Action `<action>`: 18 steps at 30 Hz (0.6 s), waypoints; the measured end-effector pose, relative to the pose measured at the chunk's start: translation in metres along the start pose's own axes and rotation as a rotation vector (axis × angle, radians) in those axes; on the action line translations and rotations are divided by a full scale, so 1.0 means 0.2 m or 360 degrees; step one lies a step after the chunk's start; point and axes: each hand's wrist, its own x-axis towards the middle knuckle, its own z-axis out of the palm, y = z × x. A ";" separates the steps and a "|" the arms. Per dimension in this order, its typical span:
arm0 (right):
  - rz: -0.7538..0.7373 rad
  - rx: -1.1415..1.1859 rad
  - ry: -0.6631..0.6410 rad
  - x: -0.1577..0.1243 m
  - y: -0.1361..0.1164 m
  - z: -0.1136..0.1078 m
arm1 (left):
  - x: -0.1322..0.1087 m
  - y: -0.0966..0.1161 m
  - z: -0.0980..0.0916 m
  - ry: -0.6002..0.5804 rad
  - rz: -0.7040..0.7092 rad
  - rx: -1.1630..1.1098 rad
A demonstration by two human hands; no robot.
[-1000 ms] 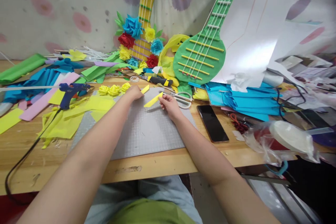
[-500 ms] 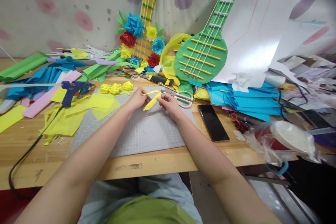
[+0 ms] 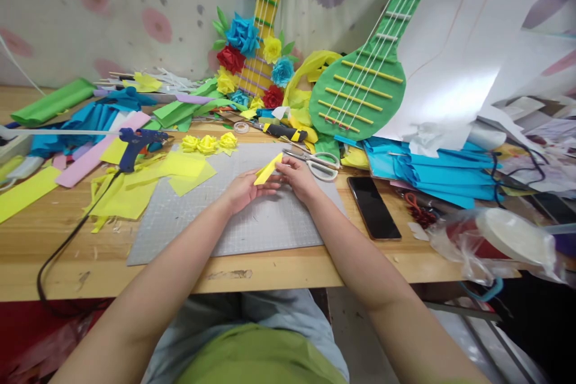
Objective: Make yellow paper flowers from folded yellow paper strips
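Observation:
A folded strip of yellow crepe paper [image 3: 269, 170] is pinched at its upper right end by the fingers of my right hand [image 3: 297, 175]. My left hand [image 3: 246, 189] lies beneath the strip, palm turned up and fingers stretched toward the right hand. The strip's lower end rests against it, partly hiding the thumb. Both hands are above a grey cutting mat [image 3: 175, 225]. White-handled scissors [image 3: 321, 165] lie just beyond the right hand. Three small yellow paper flowers [image 3: 207, 144] sit at the mat's back edge, near flat yellow paper sheets [image 3: 186, 169].
A blue glue gun [image 3: 131, 149] with a trailing cord lies left. A phone [image 3: 373, 207] is right of the mat, before folded blue paper [image 3: 441, 171]. Behind stand a green paper instrument [image 3: 360, 93] and a yellow, flower-decorated one [image 3: 265, 27]. A utility knife [image 3: 284, 132] lies before them.
My left hand has turned palm up and moved under the strip, its fingers stretching out. The separate thin yellow piece it held no longer shows. The whole view has shifted slightly.

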 end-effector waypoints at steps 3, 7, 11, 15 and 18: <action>0.0017 0.0077 0.0009 0.00 0.00 0.01 | 0.01 0.00 -0.01 -0.0072 0.0019 -0.0071; 0.0014 0.0032 0.0036 0.00 0.00 0.01 | 0.00 0.01 -0.03 -0.0169 -0.0026 -0.0063; -0.0020 -0.0031 0.0019 -0.01 0.00 0.02 | 0.00 0.03 -0.05 -0.0263 -0.0112 -0.0083; -0.0044 -0.0156 -0.0005 -0.02 -0.01 0.03 | 0.01 0.04 -0.05 -0.0073 -0.0144 0.0098; -0.0098 -0.0261 -0.0007 -0.01 0.00 0.05 | 0.01 0.03 -0.04 0.0041 -0.0074 0.0324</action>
